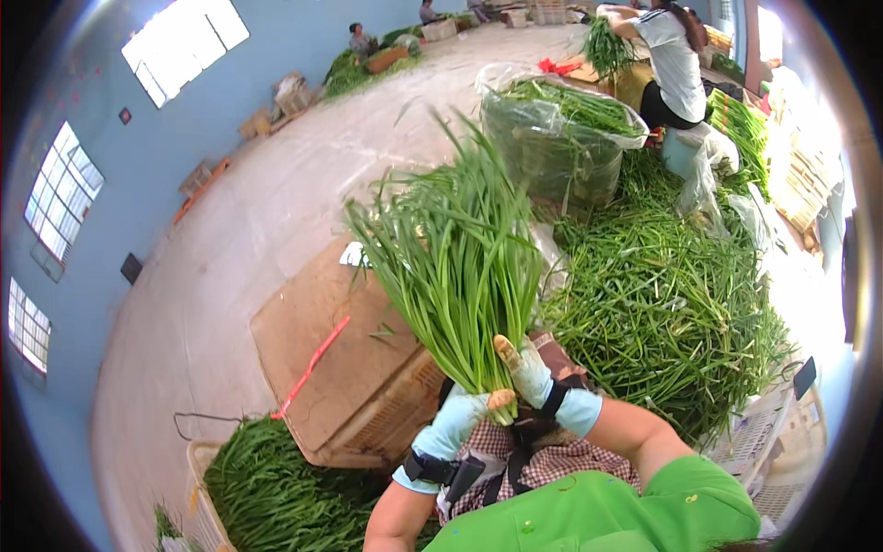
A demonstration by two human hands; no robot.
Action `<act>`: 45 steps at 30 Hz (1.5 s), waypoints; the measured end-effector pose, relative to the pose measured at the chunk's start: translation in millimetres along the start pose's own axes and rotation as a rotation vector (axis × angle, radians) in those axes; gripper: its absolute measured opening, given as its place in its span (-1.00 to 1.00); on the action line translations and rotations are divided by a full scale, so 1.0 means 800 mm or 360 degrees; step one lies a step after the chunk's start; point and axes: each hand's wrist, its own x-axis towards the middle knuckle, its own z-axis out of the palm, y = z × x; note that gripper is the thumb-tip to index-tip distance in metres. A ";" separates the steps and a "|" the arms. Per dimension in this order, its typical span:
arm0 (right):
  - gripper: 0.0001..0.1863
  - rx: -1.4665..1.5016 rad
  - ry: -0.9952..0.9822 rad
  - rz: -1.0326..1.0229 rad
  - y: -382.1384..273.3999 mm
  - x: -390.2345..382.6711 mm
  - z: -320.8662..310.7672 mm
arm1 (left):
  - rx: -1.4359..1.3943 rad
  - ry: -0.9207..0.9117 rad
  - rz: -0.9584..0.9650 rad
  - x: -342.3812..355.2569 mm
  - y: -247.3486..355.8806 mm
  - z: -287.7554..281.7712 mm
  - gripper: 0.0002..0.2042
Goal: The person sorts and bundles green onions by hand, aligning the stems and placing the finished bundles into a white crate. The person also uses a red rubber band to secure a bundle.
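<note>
I hold an upright, fanned bunch of long flat green leaves with pale stems (446,267) in front of me. My left hand (460,419), in a pale blue glove with tan-tipped fingers, is closed round the stem ends from the left. My right hand (529,373), gloved alike, grips the stems a little higher on the right. Left of the bunch, a brown board (313,304) lies on a plastic crate (395,405), with a red strip (313,366) on it. A large loose heap of greens (671,322) lies to my right.
A crate of greens (276,488) stands at lower left, white crates (754,432) at lower right. Beyond the bunch are a plastic-wrapped bale (556,156) and a co-worker (667,69) handling greens. More people (363,46) sit along the far wall; pale floor (184,294) stretches left.
</note>
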 end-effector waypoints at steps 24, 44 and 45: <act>-0.38 0.0308 -0.0185 -0.0031 -0.005 -0.066 -0.154 | 0.0081 -0.0089 -0.0283 0.067 -0.026 0.126 -0.51; -0.49 0.0314 0.1601 -0.0081 0.034 0.027 -0.317 | 0.0320 0.0083 -0.0759 -0.006 -0.004 0.026 -0.61; -0.40 -0.0112 0.1825 -0.0263 0.013 0.016 -0.342 | 0.0310 0.0116 -0.0774 -0.017 -0.007 0.018 -0.62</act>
